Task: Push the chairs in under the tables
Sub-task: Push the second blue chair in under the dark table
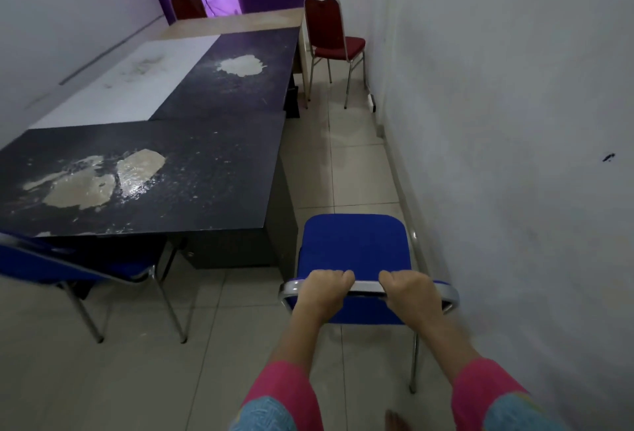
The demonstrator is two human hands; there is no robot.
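Both hands are gripping the blue chair (355, 245) by its chrome backrest rail: left hand (324, 288) and right hand (410, 290) side by side. It's standing beside the near black table (212, 170), by the wall.

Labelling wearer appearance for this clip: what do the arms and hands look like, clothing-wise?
Both hands, left hand and right hand, are bare: no gloves, rings or watch visible. Forearms are uncovered. Pink sleeves end partway up the forearms, with light blue patterned fabric over them at the frame's bottom edge.
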